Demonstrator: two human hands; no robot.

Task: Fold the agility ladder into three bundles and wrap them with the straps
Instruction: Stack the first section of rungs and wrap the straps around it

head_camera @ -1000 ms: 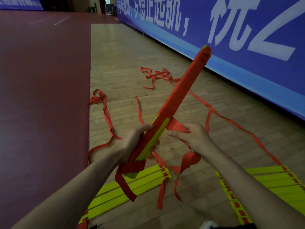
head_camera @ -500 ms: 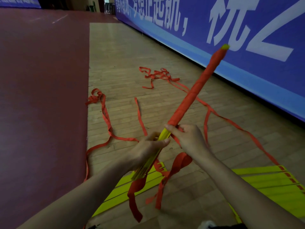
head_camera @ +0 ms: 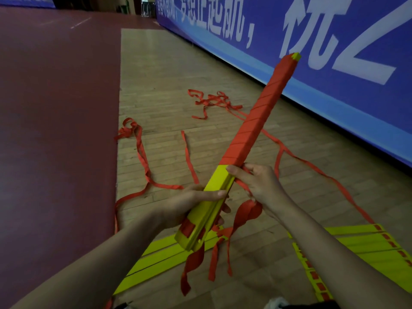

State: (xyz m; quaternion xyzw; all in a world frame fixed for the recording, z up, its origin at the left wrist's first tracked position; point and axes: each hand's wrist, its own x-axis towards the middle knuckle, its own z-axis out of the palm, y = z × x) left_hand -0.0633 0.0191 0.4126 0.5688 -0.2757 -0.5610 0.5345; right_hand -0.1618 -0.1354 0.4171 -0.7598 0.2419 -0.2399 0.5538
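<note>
Bundle (head_camera: 219,181) of yellow rungs held off the floor on a diagonal, low end beside the left wrist, far tip up and to the right against the banner (head_camera: 379,103). Upper length wound in spiral turns of red strap (head_camera: 258,121); lower length bare yellow, with a sharp wrap edge just above the right thumb. Left hand (head_camera: 187,208) wrapped round the bare part from below, thumb laid across the top face, a full firm hold. Right hand (head_camera: 260,186) at the wrap edge, thumb tip pressed on the yellow, fingers curled round the strap just beside the bundle, a slack loop of it sagging under the wrist. Red tails (head_camera: 191,264) hanging from the low end. Flat on the wood floor (head_camera: 160,70) below: left stack (head_camera: 156,266) of rungs under the bundle's low end, right stack (head_camera: 367,248) beside the right forearm, the two well apart. Farther out, loose strap in tangles (head_camera: 211,101), with runs trailing back toward the hands. Dark red mat (head_camera: 55,130) along the floor's left edge, banner foot along its right — between them an open strip of wood running ahead, bare beyond the tangles.
</note>
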